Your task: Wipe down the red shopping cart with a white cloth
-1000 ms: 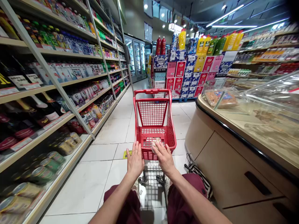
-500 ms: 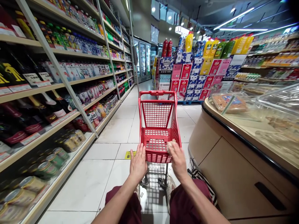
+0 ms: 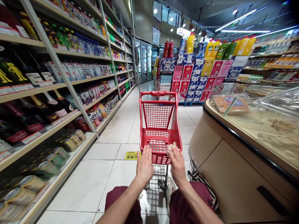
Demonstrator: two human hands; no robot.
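A small red plastic shopping cart [image 3: 178,129] stands straight in front of me, its grid basket facing up. My left hand [image 3: 144,168] lies with fingers stretched out at the near left edge of the basket, palm down. At the near right edge, my right hand [image 3: 177,165] has its fingers curled round a small pale crumpled wad [image 3: 173,145], which looks like a tissue or cloth. Most of the wad is hidden by the fingers, and that hand is slightly blurred. One metal leg of the cart shows below, next to my shoe.
Drink shelves [image 3: 81,81] line the left side. A beige display counter [image 3: 210,140] with plastic-covered food stands close on the right. Stacked drink cartons [image 3: 187,74] rise ahead. A yellow sign [image 3: 132,155] is on the tiled floor, and black cables [image 3: 195,171] lie beside the counter.
My left hand has shifted right along the near edge of the basket. The right hand, still with the pale wad, has moved only slightly.
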